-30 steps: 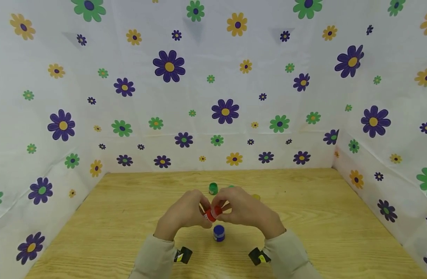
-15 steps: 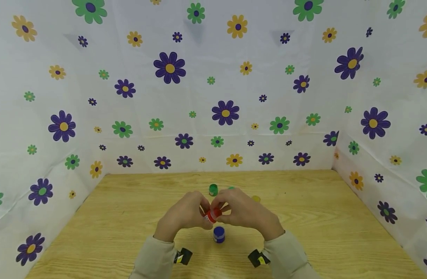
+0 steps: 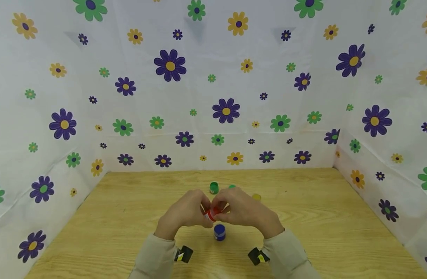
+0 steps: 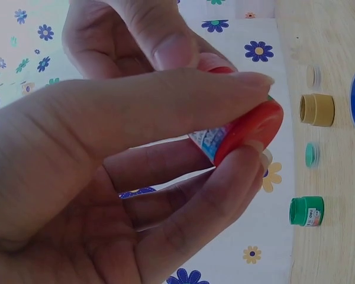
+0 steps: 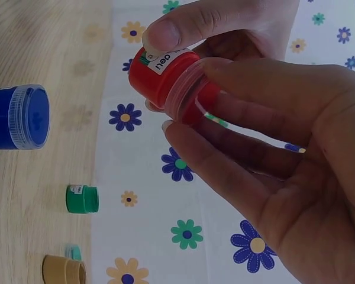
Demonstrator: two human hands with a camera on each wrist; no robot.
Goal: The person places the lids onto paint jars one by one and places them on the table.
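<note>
A small red paint jar (image 5: 151,83) is held tilted above the table between both hands. My left hand (image 3: 183,211) grips its labelled body between thumb and fingers. On the jar's other end sits a clear ridged lid (image 5: 180,94), which my right hand (image 3: 246,209) pinches with thumb and fingertips. Much of the red jar is covered by fingers in the head view. Just below the hands, nearer the person, a blue paint jar (image 3: 219,232) stands upright with a clear lid on it.
Beyond the hands stands an open green paint jar (image 3: 214,188), with a green-stained lid (image 4: 312,155) near it. An open ochre-yellow jar (image 4: 322,110) and another lid (image 4: 315,77) are also on the wooden table (image 3: 136,217). Flower-printed sheeting (image 3: 199,93) walls the back and sides.
Both hands stay in almost the same place around the red jar, with only slight shifts of the fingers at its lid. The jars on the table have not moved.
</note>
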